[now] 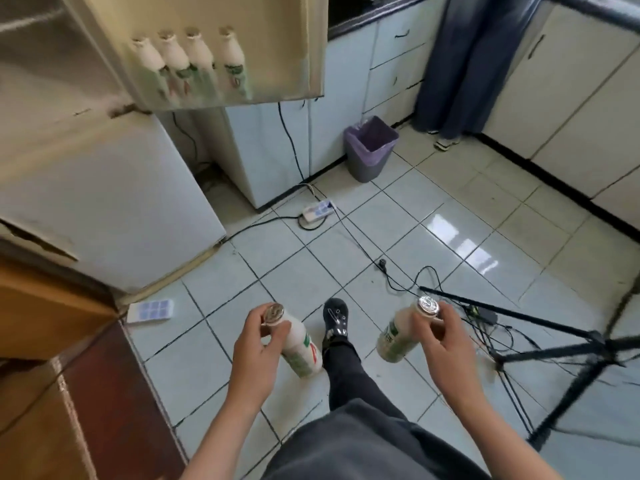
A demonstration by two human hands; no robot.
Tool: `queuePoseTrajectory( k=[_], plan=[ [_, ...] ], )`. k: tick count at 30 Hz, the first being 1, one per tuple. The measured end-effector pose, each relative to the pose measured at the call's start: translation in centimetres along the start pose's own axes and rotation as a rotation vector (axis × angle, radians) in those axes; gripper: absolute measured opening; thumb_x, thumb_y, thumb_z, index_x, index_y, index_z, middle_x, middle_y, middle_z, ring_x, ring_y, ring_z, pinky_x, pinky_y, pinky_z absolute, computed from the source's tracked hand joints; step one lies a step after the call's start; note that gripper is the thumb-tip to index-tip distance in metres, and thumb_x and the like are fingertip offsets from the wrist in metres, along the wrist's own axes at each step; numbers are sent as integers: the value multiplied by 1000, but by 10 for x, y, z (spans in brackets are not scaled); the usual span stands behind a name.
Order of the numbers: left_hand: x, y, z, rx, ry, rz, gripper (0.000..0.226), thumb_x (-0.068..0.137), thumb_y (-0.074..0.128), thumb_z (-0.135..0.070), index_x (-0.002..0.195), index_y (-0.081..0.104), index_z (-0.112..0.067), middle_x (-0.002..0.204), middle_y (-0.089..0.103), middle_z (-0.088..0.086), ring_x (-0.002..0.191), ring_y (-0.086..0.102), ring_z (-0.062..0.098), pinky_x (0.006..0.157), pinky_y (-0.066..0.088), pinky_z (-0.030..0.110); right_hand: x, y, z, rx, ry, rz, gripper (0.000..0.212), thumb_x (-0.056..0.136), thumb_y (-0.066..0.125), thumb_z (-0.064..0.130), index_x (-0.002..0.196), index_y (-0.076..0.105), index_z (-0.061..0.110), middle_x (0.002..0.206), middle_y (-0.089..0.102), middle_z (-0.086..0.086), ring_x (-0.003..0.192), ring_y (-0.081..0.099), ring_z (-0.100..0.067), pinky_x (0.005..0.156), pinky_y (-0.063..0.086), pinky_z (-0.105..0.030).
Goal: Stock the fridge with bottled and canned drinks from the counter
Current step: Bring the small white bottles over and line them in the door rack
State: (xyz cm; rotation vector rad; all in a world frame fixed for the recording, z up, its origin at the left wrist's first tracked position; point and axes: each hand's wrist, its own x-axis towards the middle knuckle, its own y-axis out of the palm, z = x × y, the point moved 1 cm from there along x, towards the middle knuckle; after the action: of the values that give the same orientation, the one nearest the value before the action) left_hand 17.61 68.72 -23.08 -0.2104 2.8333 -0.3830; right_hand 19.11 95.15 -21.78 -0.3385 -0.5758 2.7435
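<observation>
The left hand (258, 336) pinched a white drink bottle (302, 351) by its neck, thumb and fingers curled just under the foil cap, so that the bottle hung tilted with its base swung inward toward the person's leg. Its label showed green and red print. The right hand (446, 336) gripped a second white bottle (394, 339) the same way, fingers wrapped round the neck below a shiny foil cap, base angled inward and down. Both bottles were held over the tiled floor (433, 209), either side of a black shoe (335, 318).

Up and to the left, the fridge door (277, 36) stood open, and four similar white bottles (194, 64) stood upright, side by side and touching, in its door shelf (207, 100). Below it was the white lower fridge compartment (104, 202), closed.

Farther out, a grey bin with a purple liner (370, 148) stood beside the pale cabinets (391, 57), a white power strip (317, 211) lay on the floor near it with black cables running away, and a black tripod (554, 341) spread its legs at the right. Someone in blue trousers (467, 64) stood by the far cabinets.
</observation>
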Motion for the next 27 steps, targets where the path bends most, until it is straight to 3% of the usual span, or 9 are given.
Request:
queuePoseTrajectory(
  k=[3,12,15,18,21,27],
  plan=[
    [54,-8,-9,-3,-17,-42,26,92,59,-19,99,53,-44,100,61,-20,90,56,-11,67,45,8,65,37,23,-3,-42,101,5,90,58,36,92,55,40,94,65,11,87,62,-8,73,52,-37],
    [237,-18,-102,47,106,-180,27,91,59,-21,101,52,-45,102,61,-22,93,56,-9,69,47,9,263,109,137,13,-227,249,12,91,56,35,97,53,44,96,64,15,84,60,-4,64,44,-24],
    [282,-15,-134,25,161,-242,28,91,59,-18,99,52,-45,100,61,-23,93,55,-10,69,44,5,318,123,178,18,-290,284,15,91,56,34,102,54,43,100,64,16,95,60,-4,72,48,-26],
    [314,-14,-161,-9,199,-280,29,91,59,-16,102,52,-41,103,61,-20,93,56,-10,70,44,4,355,140,213,19,-335,304,22,89,56,32,111,55,30,107,62,10,102,59,-10,80,52,-34],
    [344,-18,-187,-12,260,-271,32,91,59,-15,106,51,-42,102,60,-30,96,56,-10,73,47,7,381,155,245,50,-394,297,23,89,56,32,112,56,28,109,61,14,103,58,-6,87,52,-36],
    [408,-30,-245,-16,406,-281,27,88,57,-26,110,52,-41,103,60,-30,99,56,-8,79,42,5,415,183,297,122,-493,228,23,91,59,29,113,56,24,107,62,10,100,59,-8,87,52,-37]
  ],
)
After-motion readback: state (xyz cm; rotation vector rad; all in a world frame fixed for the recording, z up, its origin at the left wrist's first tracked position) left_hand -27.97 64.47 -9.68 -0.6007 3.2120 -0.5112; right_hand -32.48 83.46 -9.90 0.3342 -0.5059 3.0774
